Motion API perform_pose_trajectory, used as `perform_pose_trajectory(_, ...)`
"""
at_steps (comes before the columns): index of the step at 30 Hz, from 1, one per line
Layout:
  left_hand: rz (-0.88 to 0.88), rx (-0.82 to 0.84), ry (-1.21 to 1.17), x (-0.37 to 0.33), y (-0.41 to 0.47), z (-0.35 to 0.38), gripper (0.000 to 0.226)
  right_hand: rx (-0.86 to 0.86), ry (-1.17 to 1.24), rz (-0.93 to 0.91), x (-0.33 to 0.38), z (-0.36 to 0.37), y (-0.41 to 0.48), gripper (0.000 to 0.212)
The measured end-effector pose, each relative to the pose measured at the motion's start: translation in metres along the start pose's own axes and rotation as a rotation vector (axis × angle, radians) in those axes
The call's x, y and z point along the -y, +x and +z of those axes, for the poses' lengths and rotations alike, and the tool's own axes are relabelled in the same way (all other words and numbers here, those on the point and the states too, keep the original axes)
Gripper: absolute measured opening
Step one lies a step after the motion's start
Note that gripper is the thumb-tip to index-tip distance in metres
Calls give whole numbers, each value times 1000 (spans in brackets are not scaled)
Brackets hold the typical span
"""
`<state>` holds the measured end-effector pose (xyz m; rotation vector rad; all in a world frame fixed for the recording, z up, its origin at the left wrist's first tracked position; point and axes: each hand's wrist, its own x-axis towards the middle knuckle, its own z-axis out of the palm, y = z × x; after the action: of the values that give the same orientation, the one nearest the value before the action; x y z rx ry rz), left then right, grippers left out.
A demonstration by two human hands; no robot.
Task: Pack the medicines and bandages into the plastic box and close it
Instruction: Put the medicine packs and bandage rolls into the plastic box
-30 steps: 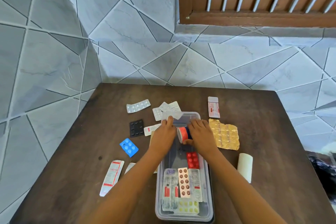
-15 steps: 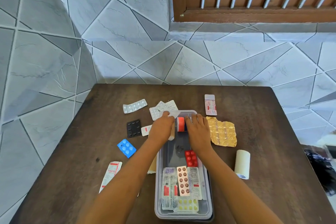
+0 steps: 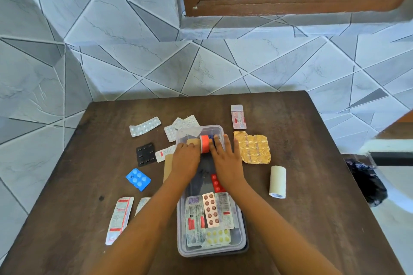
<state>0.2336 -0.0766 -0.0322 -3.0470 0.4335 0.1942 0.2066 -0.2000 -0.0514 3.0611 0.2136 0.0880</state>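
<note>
The clear plastic box [image 3: 211,250] stands on the dark worktop [image 3: 312,219] near its front edge, its near half filled with blister strips [image 3: 209,214] lying flat. Past them both hands reach into the far end: the left hand [image 3: 186,159] lies palm-down over the left wall, fingers on a tan flat piece [image 3: 193,142], while the right hand [image 3: 225,162] spreads beside an orange-capped roll [image 3: 204,144], touching it (whether either grip closes on anything I cannot tell). Loose strips lie left of the box; a gold foil sheet [image 3: 252,147] and a white bandage roll [image 3: 277,182] lie right, with bare worktop beyond.
</note>
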Motion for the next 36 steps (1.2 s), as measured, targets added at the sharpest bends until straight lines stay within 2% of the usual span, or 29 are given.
perform_pose_trajectory(2, -33, -14, -57, -2, -6, -4, 25, 1, 112, -15, -3, -4, -5, 69)
perform_pose_trajectory(4, -95, -81, -169, -4, -12, -14, 25, -14, 356, -30, -11, -6, -12, 62)
perform_pose_trajectory(7, -58, -187, -335, -19, -19, -37, 28, -179, 563, 156, -36, -13, -34, 50)
perform_pose_trajectory(9, 35, -199, -394, -39, -22, -45, 28, -132, 534, 353, -56, -14, -51, 50)
perform_pose_trajectory(12, 151, -119, -401, -70, -16, -41, 28, 74, 423, 622, -82, -10, -73, 63)
perform_pose_trajectory(16, 347, 61, -166, -103, 10, -30, 32, 199, 565, 758, -98, -6, -90, 68)
perform_pose_trajectory(20, 376, 171, 62, -124, 28, -24, 36, 182, 648, 784, -105, -6, -92, 65)
perform_pose_trajectory(24, 336, 264, 57, -135, 40, -13, 45, 121, 709, 810, -110, -7, -92, 63)
perform_pose_trajectory(28, 383, 315, -13, -138, 37, -11, 60, 60, 758, 780, -109, -13, -86, 66)
perform_pose_trajectory(30, 357, 226, -107, -137, 32, -18, 55, 35, 779, 771, -107, -18, -85, 66)
perform_pose_trajectory(33, 216, 17, -220, -129, 23, -50, 34, -5, 810, 752, -107, -30, -85, 66)
perform_pose_trajectory(36, 98, -180, -408, -96, 2, -81, 27, -32, 852, 682, -98, -47, -82, 66)
